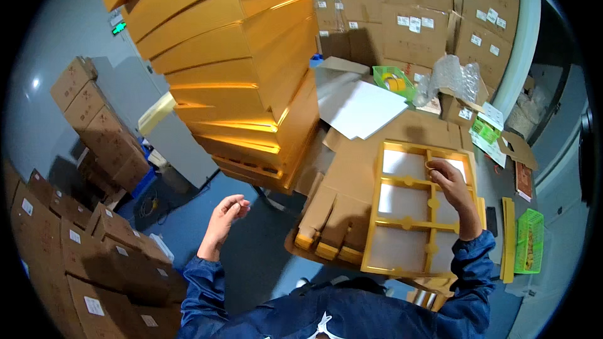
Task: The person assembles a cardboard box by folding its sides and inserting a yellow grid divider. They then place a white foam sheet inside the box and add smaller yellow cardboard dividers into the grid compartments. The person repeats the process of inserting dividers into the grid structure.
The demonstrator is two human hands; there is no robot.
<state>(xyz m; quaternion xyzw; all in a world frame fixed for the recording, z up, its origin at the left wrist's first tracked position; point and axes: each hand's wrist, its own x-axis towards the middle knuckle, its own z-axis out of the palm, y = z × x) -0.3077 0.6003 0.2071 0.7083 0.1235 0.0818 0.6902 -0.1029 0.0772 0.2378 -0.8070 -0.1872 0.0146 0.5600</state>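
A shallow golden-yellow frame (375, 226) with several white-bottomed compartments lies on the cardboard at the right of the table. My right hand (449, 185) is over its far part, fingers curled down and drawn together by the middle divider. A small curved yellow edge shows at those fingertips; whether it belongs to the divider or is a loose piece I cannot tell. Off to the left, my left hand (225, 218) hangs in the air over the floor, away from the table. Its fingers are loosely bent, and no object shows in them.
A tall leaning stack of golden boxes (220, 44) rises at the table's far left. White sheets (364, 110), a green basket (394, 81) with tape and bubble wrap (447, 80) lie behind the frame. Another green basket (529, 242) stands at right. Brown cartons (94, 263) fill the left.
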